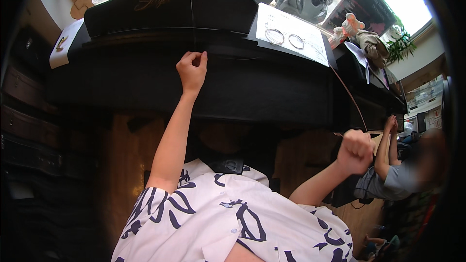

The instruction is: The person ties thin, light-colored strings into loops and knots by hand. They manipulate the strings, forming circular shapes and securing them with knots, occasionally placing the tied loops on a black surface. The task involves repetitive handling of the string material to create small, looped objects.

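Note:
My left hand (192, 73) is raised over the black piano's closed front. Its thumb and fingertips are pinched together on a thin string, a faint line rising past the music rest (170, 12). Lower on the right, my right hand (356, 151) is closed in a fist around a copper-coloured wire string (350, 93). That string curves up toward the corner of a white printed sheet (291, 31); a short end sticks out left of the fist. Two coiled strings, the left coil (274, 37) and the right coil (296, 42), lie on the sheet.
Another white paper (65, 43) with a small gold-coloured curled item lies at the piano's left end. A wooden guitar-shaped piece (81, 7) stands behind it. At right are cloth (373, 47), a plant (402, 43) and a seated person (393, 174). Dark cases (29, 116) line the left.

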Motion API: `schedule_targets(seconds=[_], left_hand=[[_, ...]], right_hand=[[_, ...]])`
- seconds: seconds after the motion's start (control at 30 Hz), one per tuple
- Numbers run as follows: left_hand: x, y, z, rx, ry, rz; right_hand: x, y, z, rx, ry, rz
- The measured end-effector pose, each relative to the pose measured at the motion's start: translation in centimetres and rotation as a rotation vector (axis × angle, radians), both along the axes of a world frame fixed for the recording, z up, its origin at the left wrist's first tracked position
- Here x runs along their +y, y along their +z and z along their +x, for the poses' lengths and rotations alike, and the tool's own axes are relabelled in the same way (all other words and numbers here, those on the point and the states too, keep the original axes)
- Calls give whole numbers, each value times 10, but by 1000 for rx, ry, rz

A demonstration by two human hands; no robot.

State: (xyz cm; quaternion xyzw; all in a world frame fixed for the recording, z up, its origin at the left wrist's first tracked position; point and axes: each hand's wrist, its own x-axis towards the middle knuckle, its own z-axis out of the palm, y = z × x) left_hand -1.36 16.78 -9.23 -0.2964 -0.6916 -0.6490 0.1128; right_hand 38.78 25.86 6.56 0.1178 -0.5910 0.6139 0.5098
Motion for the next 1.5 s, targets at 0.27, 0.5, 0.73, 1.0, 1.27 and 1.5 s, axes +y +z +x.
schedule_targets(seconds=[0.27,0.5,0.73,1.0,1.27,1.5], left_hand=[[7,0,1,86,94,-24],[8,0,1,204,197,-92],[4,5,-3,126,70,-204],[-36,77,-12,30,-642,-932],[-63,142,3,444,-628,-1002],[-87,187,43,1044,-92,-1058]], right_hand=[[-14,7,109,451,263,120],[-9,-12,150,485,165,61],[7,-44,158,261,-70,-105],[19,-78,156,-276,-415,-225],[27,-88,152,-622,-501,-295],[30,-102,181,-1020,-729,-316]])
